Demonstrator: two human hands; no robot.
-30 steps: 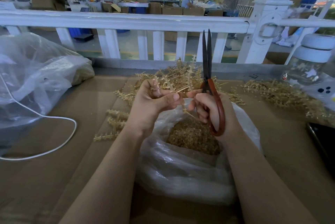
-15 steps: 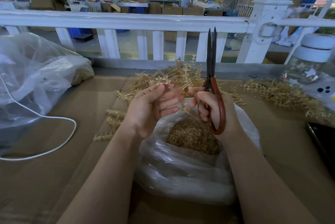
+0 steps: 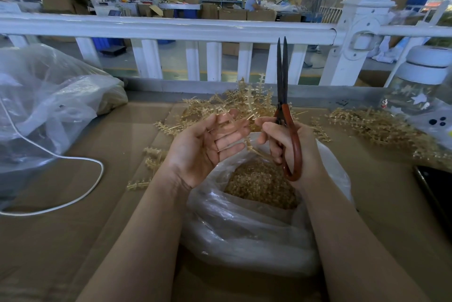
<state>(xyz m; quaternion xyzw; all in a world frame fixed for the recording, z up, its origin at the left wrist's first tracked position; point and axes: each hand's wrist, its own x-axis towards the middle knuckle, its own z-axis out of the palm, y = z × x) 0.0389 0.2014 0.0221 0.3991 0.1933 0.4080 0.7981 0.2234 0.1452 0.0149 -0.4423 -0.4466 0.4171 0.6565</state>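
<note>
While clamping the dark-bladed steel scissors [image 3: 281,81] with reddish-brown loop handle, right hand [image 3: 308,152] grip fully closed: fingers through the loop, blades together, tips straight up in front of the white railing [image 3: 171,27]. Left hand [image 3: 205,147] grip open, palm up, fingers loosely bent, not wrapped round anything. Thin tan plastic sprue strip [image 3: 253,148] with small side nubs lying across left fingertips, running down toward right-hand fingers; can't tell whether pinched there. Both hands hovering above clear plastic bag [image 3: 244,233], mouth open, part-filled with small tan cut pieces [image 3: 259,184]. Bag sitting on brown cardboard-covered desk [image 3: 73,240]. Behind hands, loose pile of tan sprues [image 3: 244,103]; second pile [image 3: 381,128] to the right. Far left: large crumpled clear bag [image 3: 49,96] plus white cable [image 3: 73,201]. Far right: glass jar with white lid [image 3: 420,96], dark phone [image 3: 437,191] at desk edge
</note>
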